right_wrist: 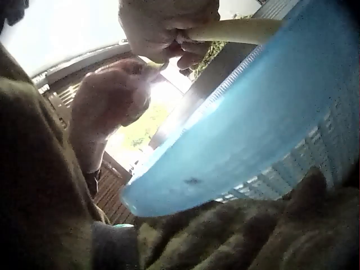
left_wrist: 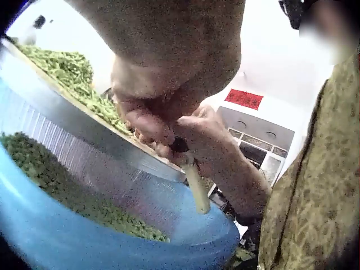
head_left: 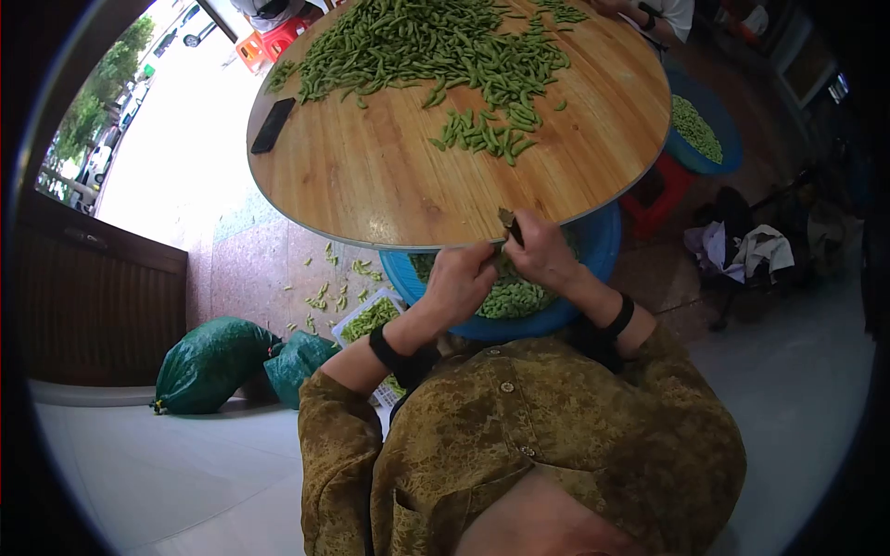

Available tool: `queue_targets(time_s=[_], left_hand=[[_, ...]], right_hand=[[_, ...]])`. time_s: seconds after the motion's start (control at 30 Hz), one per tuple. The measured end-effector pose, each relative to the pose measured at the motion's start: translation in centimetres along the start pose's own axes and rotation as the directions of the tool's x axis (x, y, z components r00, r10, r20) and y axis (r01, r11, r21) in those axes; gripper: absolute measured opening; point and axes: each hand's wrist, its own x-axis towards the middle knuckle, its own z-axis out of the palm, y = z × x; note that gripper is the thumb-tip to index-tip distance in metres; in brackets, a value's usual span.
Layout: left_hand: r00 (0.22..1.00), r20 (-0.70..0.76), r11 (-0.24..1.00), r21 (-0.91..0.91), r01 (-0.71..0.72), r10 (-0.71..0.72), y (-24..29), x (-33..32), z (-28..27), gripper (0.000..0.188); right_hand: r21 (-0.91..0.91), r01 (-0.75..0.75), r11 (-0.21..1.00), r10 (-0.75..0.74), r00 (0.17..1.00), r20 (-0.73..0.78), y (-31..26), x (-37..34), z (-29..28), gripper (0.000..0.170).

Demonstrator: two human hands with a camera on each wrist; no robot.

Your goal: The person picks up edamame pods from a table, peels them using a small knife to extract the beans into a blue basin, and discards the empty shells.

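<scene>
The left hand (head_left: 459, 283) is at the near edge of the round wooden table (head_left: 389, 199), above a blue basin (head_left: 598, 250) of shelled green beans (head_left: 510, 298). In the right wrist view the left hand (right_wrist: 109, 98) pinches a small pale-green piece (right_wrist: 156, 67), apparently a pod. Beside it, the right hand (head_left: 545, 255) grips a small tool, its dark end (head_left: 508, 221) upward. The tool's pale handle (left_wrist: 197, 188) sticks out below the fingers; the same handle (right_wrist: 242, 31) shows in the right wrist view. Both hands are close together; their fingertips are partly hidden.
Green pods (head_left: 399, 46) are heaped on the table's far side, with a smaller group (head_left: 482, 134) nearer and a black phone-like object (head_left: 273, 126) at left. Green sacks (head_left: 218, 361) and a white basket (head_left: 350, 322) stand on the floor. Another basin (head_left: 718, 153) is at right; two people are partly visible.
</scene>
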Motion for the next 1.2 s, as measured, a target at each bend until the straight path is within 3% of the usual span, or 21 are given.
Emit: queue_targets(time_s=[0.07,0.13,0.2,0.23,0.3,0.33,0.4,0.47,0.53,0.57,0.63,0.77,0.87,0.93,0.97,1.0,1.07,1.1,1.13,1.17,1.2], left_hand=[[0.998,0.060,0.995,0.099,0.013,-0.019,0.1,-1.0,-2.4,0.012],[0.987,0.163,0.940,0.337,-0.059,0.004,-0.1,-2.9,-6.9,0.011],[0.915,0.320,0.765,0.644,-0.020,-0.246,-0.4,-4.7,-10.6,0.013],[0.913,0.327,0.761,0.648,-0.029,-0.244,-1.2,-5.2,-11.5,0.013],[0.939,0.332,0.630,0.748,-0.208,-0.085,-2.9,-5.7,-12.2,0.014],[0.938,0.337,0.626,0.750,-0.216,-0.081,-2.5,-4.4,-12.0,0.014],[0.923,0.381,0.804,0.534,-0.262,0.047,-1.7,0.6,-10.3,0.015],[0.949,0.271,0.871,0.412,-0.267,0.163,-1.7,4.8,-7.2,0.013],[0.918,0.235,0.879,0.288,-0.379,0.318,-2.4,9.7,-3.6,0.012],[0.922,0.204,0.878,0.295,-0.378,0.329,-2.7,12.0,-1.9,0.012],[0.936,0.159,0.875,0.334,-0.350,0.314,-2.5,15.5,1.1,0.014],[0.940,0.112,0.802,0.496,-0.334,0.322,-6.5,20.1,5.5,0.015],[0.963,0.044,0.836,0.487,-0.252,0.264,-5.4,19.3,4.8,0.017],[0.955,0.042,0.838,0.470,-0.277,0.292,-5.8,18.3,4.1,0.017],[0.946,0.028,0.841,0.451,-0.299,0.321,-6.0,17.9,3.5,0.017],[0.945,0.035,0.836,0.457,-0.305,0.326,-6.2,17.4,2.9,0.017],[0.856,-0.060,0.770,0.474,-0.428,0.513,-6.5,16.2,2.0,0.016],[0.855,-0.055,0.768,0.473,-0.432,0.516,-6.2,15.4,1.6,0.016],[0.943,-0.047,0.927,0.204,-0.315,0.330,-5.3,14.6,1.1,0.014],[0.990,0.018,0.988,-0.075,-0.137,0.139,-4.4,13.7,0.7,0.012],[0.990,0.021,0.988,-0.078,-0.136,0.138,-2.9,12.5,0.2,0.012]], right_hand=[[0.076,-0.015,0.997,0.015,1.000,-0.003,0.0,0.4,-1.6,0.019],[0.060,-0.075,0.995,0.054,0.955,0.293,-0.7,-0.3,-3.4,0.019],[0.106,-0.013,0.994,-0.019,0.955,0.297,-0.2,-0.7,-3.8,0.020],[0.157,0.031,0.987,-0.080,0.946,0.314,-0.1,-1.2,-3.6,0.021],[0.117,0.014,0.993,-0.053,0.941,0.333,0.6,-1.4,-3.3,0.021],[0.073,0.004,0.997,-0.030,0.933,0.357,0.7,-1.3,-3.2,0.022],[0.052,-0.027,0.998,0.006,0.933,0.361,0.6,-1.1,-3.1,0.022],[0.021,-0.055,0.998,0.044,0.930,0.364,0.7,-1.0,-3.3,0.023],[0.091,-0.082,0.993,0.041,0.923,0.383,1.2,-1.3,-3.5,0.025],[0.082,-0.082,0.993,0.044,0.922,0.384,1.0,-1.3,-3.9,0.025],[0.259,-0.457,0.851,0.309,0.834,0.458,0.3,-1.1,-4.8,0.015],[0.330,-0.421,0.845,0.274,0.870,0.410,0.7,-1.3,-5.0,0.017],[0.377,-0.372,0.849,0.255,0.911,0.324,1.3,-1.4,-5.0,0.020],[0.620,-0.505,0.600,0.337,0.863,0.377,2.1,-1.2,-5.0,0.017],[0.638,-0.575,0.512,0.380,0.818,0.432,2.3,-1.1,-5.6,0.017],[0.646,-0.569,0.509,0.378,0.822,0.426,2.4,-1.0,-5.4,0.017],[0.783,-0.514,0.351,0.414,0.835,0.362,2.7,-0.9,-4.9,0.020],[0.786,-0.511,0.349,0.416,0.836,0.358,2.6,-0.7,-4.8,0.020],[0.821,-0.487,0.299,0.402,0.844,0.355,2.3,-0.5,-4.7,0.021],[0.851,-0.463,0.246,0.388,0.852,0.351,2.0,-0.3,-4.6,0.022],[0.851,-0.465,0.246,0.392,0.850,0.351,1.5,-0.1,-4.6,0.022]])
